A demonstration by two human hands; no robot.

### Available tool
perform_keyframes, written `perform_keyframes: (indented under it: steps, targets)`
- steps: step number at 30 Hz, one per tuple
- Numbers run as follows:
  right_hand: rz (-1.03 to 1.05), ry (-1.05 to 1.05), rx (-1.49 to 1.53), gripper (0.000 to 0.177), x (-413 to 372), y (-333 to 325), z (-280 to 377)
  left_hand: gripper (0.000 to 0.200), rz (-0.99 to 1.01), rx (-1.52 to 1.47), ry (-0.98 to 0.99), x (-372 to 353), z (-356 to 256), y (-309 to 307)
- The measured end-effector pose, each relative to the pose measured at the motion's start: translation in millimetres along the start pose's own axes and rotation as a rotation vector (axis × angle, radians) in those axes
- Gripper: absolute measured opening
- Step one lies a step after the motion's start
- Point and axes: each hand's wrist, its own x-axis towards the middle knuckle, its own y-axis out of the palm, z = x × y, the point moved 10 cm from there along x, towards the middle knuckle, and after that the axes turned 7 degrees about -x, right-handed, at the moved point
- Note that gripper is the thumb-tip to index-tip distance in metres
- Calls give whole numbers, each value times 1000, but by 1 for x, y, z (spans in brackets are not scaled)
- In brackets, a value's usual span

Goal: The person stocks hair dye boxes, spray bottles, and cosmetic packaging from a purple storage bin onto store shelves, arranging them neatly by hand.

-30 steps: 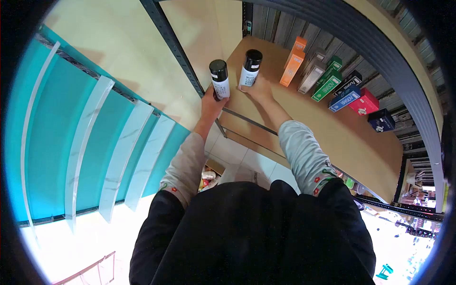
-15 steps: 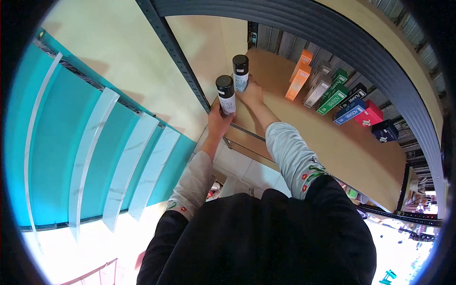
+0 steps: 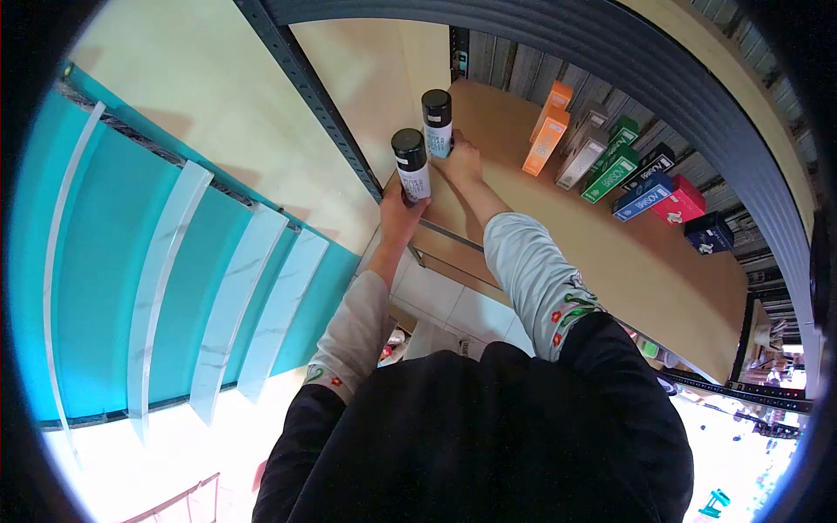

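Observation:
Two spray-type cans with black caps stand upright, close together, at the left end of a wooden shelf (image 3: pixel 575 253). My left hand (image 3: pixel 401 216) is wrapped round the lower part of the front can (image 3: pixel 413 174), near the shelf's metal post. Behind it, slightly to the right, is the rear can (image 3: pixel 438 131), its lower part held by my right hand (image 3: pixel 460 161). Both labels are pale with dark print. The fingers on the far sides of the cans are partly hidden.
Small boxes line the back of the shelf: orange (image 3: pixel 547 141), grey (image 3: pixel 581 157), green (image 3: pixel 610 173), blue (image 3: pixel 643 197), red (image 3: pixel 679 200) and dark blue (image 3: pixel 709 234). A black metal post (image 3: pixel 318 96) rises beside the cans. Left are white slats (image 3: pixel 166 279) on a turquoise wall.
Both cans and both hands appear slightly higher and further left in view, along with small shifts of the shelf and boxes. Both hands keep their hold.

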Motion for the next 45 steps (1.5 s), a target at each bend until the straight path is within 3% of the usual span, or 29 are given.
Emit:
perform_keyframes:
  steps: [9, 15, 21, 33, 37, 39, 40, 42, 44, 45]
  targets:
    - [22, -12, 10, 63, 17, 4, -8, 41, 14, 41, -8, 21, -6, 11]
    - [99, 122, -67, 65, 35, -5, -20, 41, 44, 91, -83, 46, 5, 28]
    - [113, 129, -106, 66, 50, -1, -26, 44, -38, -3, 100, 53, 15, 31]
    - [110, 96, -82, 66, 50, -3, -24, 46, 18, -126, -1, 43, 2, 30]
    - [48, 159, -68, 75, 36, -3, -38, 54, 40, -115, 71, 39, -2, 30]
    - [-97, 155, -127, 76, 17, -8, -47, 59, 61, -208, 118, 35, -13, 31]
    - [-173, 158, -160, 77, 0, -25, -48, 70, 102, 178, -29, 31, -11, 30]
    - [-55, 198, -1, 62, -41, -44, -54, 75, -5, 93, 80, 9, -19, 25]
    - [-224, 15, 283, 45, -92, -78, -54, 79, -96, 4, 171, -21, -32, 23]
    - [-151, 35, 292, 36, -117, -90, -58, 80, -132, -44, 207, -40, -42, 27]
